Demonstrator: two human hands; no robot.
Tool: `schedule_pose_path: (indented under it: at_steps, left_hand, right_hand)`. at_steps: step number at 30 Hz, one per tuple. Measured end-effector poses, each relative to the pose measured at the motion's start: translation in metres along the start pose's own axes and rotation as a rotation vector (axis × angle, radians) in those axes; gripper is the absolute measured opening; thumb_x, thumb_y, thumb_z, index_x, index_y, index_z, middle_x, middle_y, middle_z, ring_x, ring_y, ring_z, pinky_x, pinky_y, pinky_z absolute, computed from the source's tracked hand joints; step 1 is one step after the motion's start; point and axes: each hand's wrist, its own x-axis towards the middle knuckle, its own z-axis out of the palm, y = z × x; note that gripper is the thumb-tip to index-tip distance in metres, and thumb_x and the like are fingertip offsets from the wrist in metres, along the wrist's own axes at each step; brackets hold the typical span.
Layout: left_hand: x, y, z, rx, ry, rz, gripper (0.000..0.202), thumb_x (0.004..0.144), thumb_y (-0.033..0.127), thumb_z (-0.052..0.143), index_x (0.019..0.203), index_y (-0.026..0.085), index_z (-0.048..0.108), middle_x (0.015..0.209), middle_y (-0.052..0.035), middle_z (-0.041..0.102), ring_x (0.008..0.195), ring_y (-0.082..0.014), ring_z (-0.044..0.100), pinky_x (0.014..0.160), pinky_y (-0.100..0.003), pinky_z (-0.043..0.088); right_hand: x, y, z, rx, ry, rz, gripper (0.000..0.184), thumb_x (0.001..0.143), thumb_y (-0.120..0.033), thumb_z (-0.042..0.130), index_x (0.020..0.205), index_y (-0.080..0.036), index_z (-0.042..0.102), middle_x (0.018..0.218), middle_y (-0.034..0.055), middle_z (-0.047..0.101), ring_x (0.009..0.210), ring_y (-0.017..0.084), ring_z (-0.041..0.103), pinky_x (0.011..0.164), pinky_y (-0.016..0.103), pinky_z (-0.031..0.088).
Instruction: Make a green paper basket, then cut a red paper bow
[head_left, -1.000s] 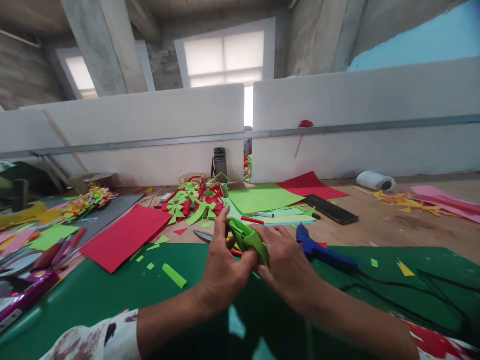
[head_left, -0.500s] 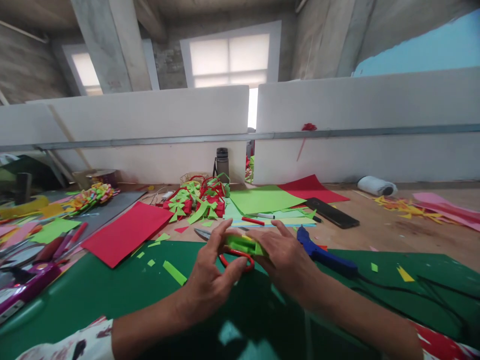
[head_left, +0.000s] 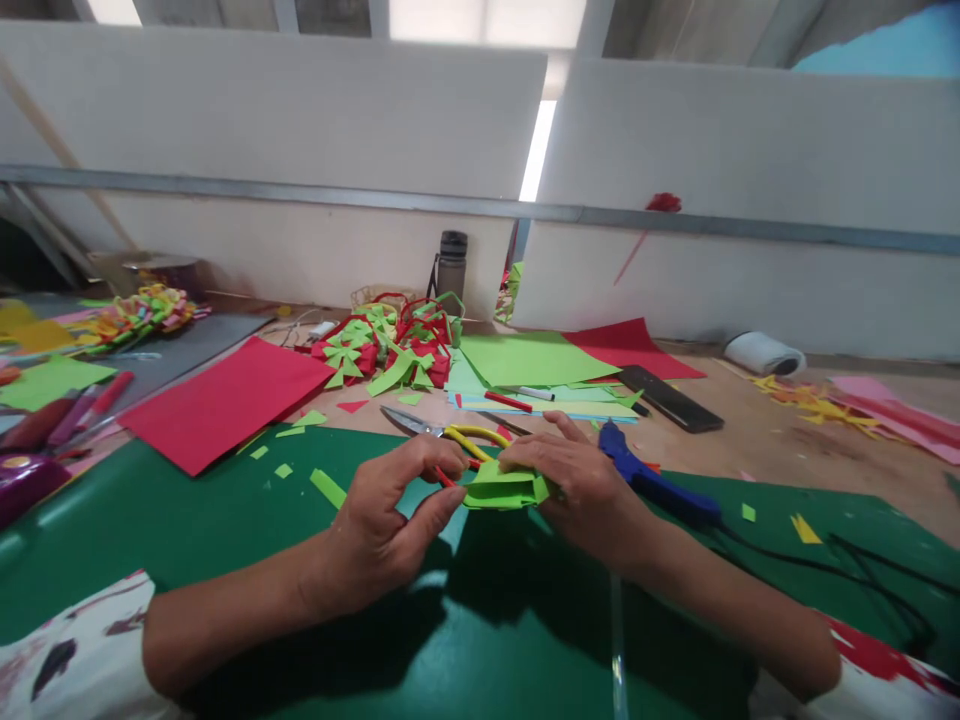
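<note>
Between my hands, above the green mat (head_left: 525, 620), is a small folded piece of bright green paper (head_left: 504, 492), shaped like a flat box with an opening facing me. The thumb and forefinger of my left hand (head_left: 394, 515) pinch its left end. My right hand (head_left: 585, 485) grips the right end, fingers over the top. Scissors (head_left: 420, 423) with red and yellow handles lie just behind, partly covered by my left fingers and the paper. To the right of my right hand rests a blue glue gun (head_left: 660, 490) with a dark cord.
Red paper (head_left: 229, 400) lies left, green sheets (head_left: 525, 358) at the back. Beside them are red-and-green paper crafts (head_left: 382, 350), a dark bottle (head_left: 451, 265) and a black phone (head_left: 671, 400). Green scraps (head_left: 328, 488) dot the mat. A white wall (head_left: 300, 120) stands behind the table.
My view has tipped downward. My left hand has shifted from cupping the green paper's side to pinching its left end, and the paper's open side now faces me.
</note>
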Motion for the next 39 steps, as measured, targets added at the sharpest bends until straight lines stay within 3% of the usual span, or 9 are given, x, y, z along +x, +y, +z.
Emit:
schedule_pose_path:
  at_steps: [6,11,22,26,29,32,39]
  left_hand:
    - [0.000,0.002,-0.002,0.011,-0.017,0.117,0.014,0.080,0.007,0.056,0.090,0.016,0.054,0.090,-0.0080,0.061,0.084,-0.0147,0.060,0.077,-0.026,0.049]
    - [-0.004,-0.001,-0.001,0.208,-0.077,0.266,0.004,0.080,0.016,0.059,0.083,0.017,0.062,0.101,-0.0122,0.059,0.091,-0.0187,0.059,0.076,-0.029,0.049]
    - [-0.008,-0.006,0.000,0.277,-0.128,0.376,0.014,0.077,0.009,0.060,0.090,0.015,0.060,0.104,-0.0137,0.057,0.090,-0.0204,0.055,0.076,-0.035,0.048]
    - [-0.008,-0.004,0.002,0.288,-0.134,0.311,0.011,0.078,0.009,0.059,0.088,0.014,0.061,0.103,-0.0135,0.059,0.090,-0.0199,0.057,0.075,-0.032,0.048]
    - [-0.006,-0.001,0.004,0.184,-0.106,0.187,0.011,0.079,0.007,0.056,0.087,0.013,0.062,0.094,-0.0110,0.060,0.083,-0.0159,0.059,0.072,-0.026,0.049]
    - [-0.001,0.002,0.005,0.065,-0.062,0.079,0.011,0.079,0.006,0.056,0.085,0.011,0.063,0.085,-0.0084,0.062,0.077,-0.0127,0.059,0.070,-0.022,0.048]
    - [0.004,0.011,0.006,-0.082,0.011,-0.144,0.014,0.074,0.008,0.061,0.087,0.014,0.062,0.081,-0.0038,0.065,0.065,-0.0107,0.058,0.056,-0.019,0.047]
  right_hand:
    - [0.002,-0.003,-0.003,0.044,-0.062,0.004,0.017,0.083,-0.012,0.045,0.093,-0.021,0.056,0.086,0.0034,0.073,0.084,0.018,0.067,0.098,0.045,0.029]
    - [0.003,-0.004,-0.006,0.058,-0.072,-0.035,0.020,0.083,-0.010,0.045,0.096,-0.021,0.055,0.087,0.0044,0.072,0.086,0.018,0.067,0.100,0.044,0.029]
    - [-0.002,-0.001,0.000,0.122,-0.096,-0.058,0.022,0.083,-0.009,0.052,0.101,-0.021,0.053,0.088,0.0031,0.072,0.087,0.016,0.066,0.102,0.040,0.030]
    - [-0.001,-0.003,-0.002,0.128,-0.133,0.016,0.026,0.081,-0.009,0.055,0.104,-0.022,0.054,0.092,0.0027,0.072,0.091,0.019,0.065,0.101,0.044,0.032]
    - [0.004,-0.009,-0.010,0.119,-0.207,0.158,0.038,0.078,-0.014,0.062,0.114,-0.022,0.054,0.093,0.0047,0.071,0.102,0.025,0.060,0.093,0.044,0.043]
    - [0.012,-0.016,-0.019,0.110,-0.253,0.274,0.047,0.076,-0.018,0.066,0.121,-0.021,0.053,0.113,0.0095,0.066,0.110,0.027,0.056,0.087,0.039,0.049]
    - [0.025,-0.028,-0.035,0.196,-0.294,0.374,0.064,0.074,-0.009,0.063,0.133,-0.023,0.044,0.132,0.0062,0.055,0.119,0.023,0.051,0.099,0.036,0.041]
